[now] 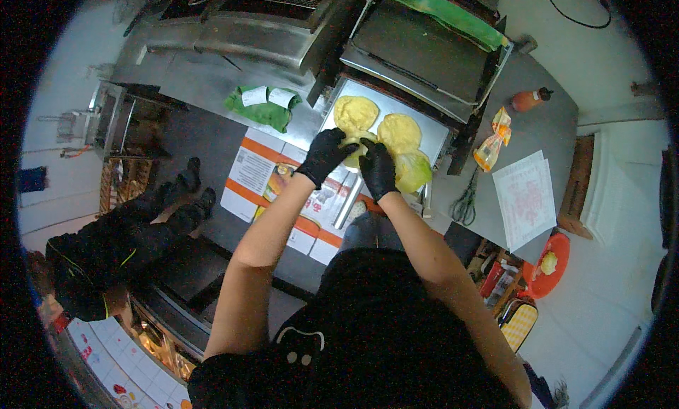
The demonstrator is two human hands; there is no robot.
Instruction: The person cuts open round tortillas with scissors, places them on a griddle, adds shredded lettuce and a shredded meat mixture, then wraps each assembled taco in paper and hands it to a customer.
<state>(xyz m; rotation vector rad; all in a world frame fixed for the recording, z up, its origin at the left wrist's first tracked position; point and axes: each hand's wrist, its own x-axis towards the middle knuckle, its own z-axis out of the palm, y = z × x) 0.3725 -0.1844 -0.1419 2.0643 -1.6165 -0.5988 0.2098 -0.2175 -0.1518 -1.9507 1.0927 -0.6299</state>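
Observation:
On a shallow metal tray (433, 122) lie two yellow rounds that look like bun halves, a left one (356, 113) and a right one (400, 131). A pale green lettuce leaf (413, 171) rests at the tray's near right, just below the right round. My left hand (325, 156) and my right hand (377, 168), both in black gloves, meet over the tray's near side. Their fingertips close from either side on a pale yellow piece (358, 139). The fingers cover much of it, so whether it is bun or leaf cannot be made out.
Behind the tray stands a dark flat griddle (424, 44). A green cloth (265, 112) with white slips lies left. On the right counter are a sauce bottle (527, 100), an orange-white packet (493, 143), scissors (464, 204) and paper sheets (525, 197). Another person (106, 260) is at far left.

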